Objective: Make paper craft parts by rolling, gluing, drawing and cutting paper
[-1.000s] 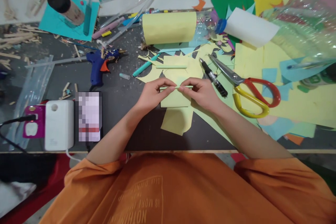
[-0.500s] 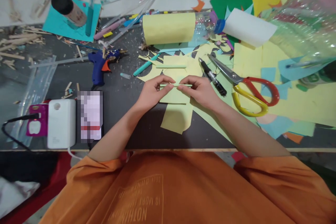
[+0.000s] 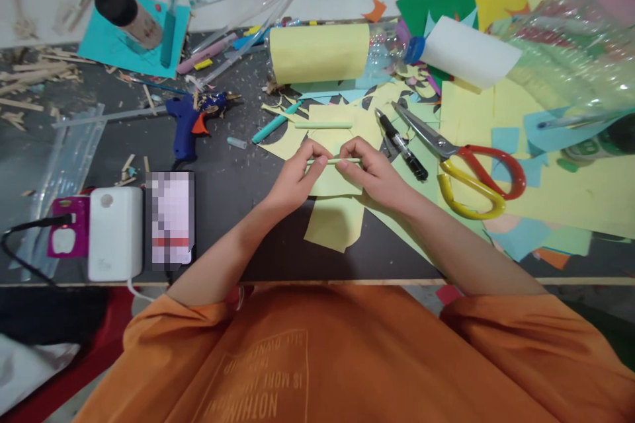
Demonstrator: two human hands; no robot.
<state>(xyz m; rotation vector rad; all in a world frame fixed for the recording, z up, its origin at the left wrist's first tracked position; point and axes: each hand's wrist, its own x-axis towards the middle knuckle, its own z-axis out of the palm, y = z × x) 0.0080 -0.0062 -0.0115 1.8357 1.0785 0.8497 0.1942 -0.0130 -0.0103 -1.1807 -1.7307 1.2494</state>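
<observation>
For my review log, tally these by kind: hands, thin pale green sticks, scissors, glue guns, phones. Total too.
Hands: 2, the left hand and the right hand
Thin pale green sticks: 2, the held stick and the lying stick
Scissors: 1
Glue gun: 1
Phone: 1
Total: 7

Slim pale-green stick (image 3: 331, 161), perhaps rolled paper, straight, crosswise above yellow sheet (image 3: 337, 182)
</observation>
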